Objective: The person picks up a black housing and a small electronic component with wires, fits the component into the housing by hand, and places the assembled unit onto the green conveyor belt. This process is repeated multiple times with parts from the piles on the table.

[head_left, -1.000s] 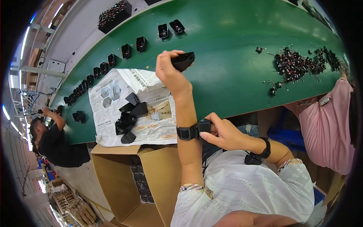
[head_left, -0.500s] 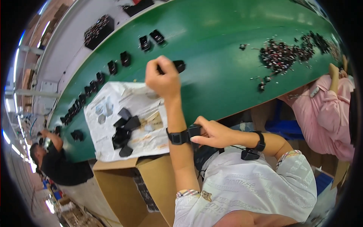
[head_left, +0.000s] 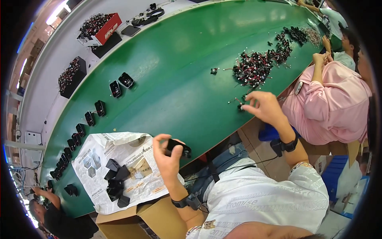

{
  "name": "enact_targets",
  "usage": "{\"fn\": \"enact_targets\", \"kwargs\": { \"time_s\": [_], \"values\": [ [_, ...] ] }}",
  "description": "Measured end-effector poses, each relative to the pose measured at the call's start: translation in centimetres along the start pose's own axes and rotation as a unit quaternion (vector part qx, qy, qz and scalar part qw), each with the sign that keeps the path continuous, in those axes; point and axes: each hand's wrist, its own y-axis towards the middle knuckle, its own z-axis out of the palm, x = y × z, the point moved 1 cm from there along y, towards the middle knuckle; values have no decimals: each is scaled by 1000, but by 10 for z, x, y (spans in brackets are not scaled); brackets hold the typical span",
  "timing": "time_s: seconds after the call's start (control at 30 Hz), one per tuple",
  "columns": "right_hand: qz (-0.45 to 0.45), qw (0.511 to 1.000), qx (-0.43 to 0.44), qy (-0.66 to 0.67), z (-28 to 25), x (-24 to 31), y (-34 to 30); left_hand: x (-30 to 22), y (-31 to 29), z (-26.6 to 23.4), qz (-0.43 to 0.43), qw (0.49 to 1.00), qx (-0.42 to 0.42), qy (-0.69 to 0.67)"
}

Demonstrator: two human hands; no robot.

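Note:
My left hand (head_left: 165, 161) is closed around a black plastic housing (head_left: 173, 146), held above the table near its front edge. Farther right, my right hand (head_left: 266, 106) has its thumb and fingers apart. Just past its fingertips lies a small black part with thin wires (head_left: 241, 106); whether they touch it I cannot tell. Beyond is a pile of similar wired parts (head_left: 254, 69) with white connector ends. To the left of my left hand, several black plastic pieces (head_left: 115, 187) lie heaped on a spread newspaper (head_left: 89, 189).
Black housings (head_left: 100, 107) form a curved row along the far left of the green table (head_left: 175, 79). An open cardboard box (head_left: 167, 217) stands below the newspaper. Boxes of wired parts (head_left: 95, 32) sit beyond the table. A person in pink (head_left: 326, 107) works at the right.
My right hand has gone from beside my left wrist to the wired parts on the right. My left hand has drawn nearer with the housing. The view has shifted.

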Motion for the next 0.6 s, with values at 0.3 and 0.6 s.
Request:
{"fn": "enact_targets", "kwargs": {
  "time_s": [0.3, 0.6],
  "values": [
    [-25, 996, -23, 79, 41, 2, 3, 47, -5, 33, -59, 978, 80, -184],
    [-78, 986, -42, 144, 55, 20, 16, 53, -5, 48, -87, 978, 81, -169]
  ]
}}
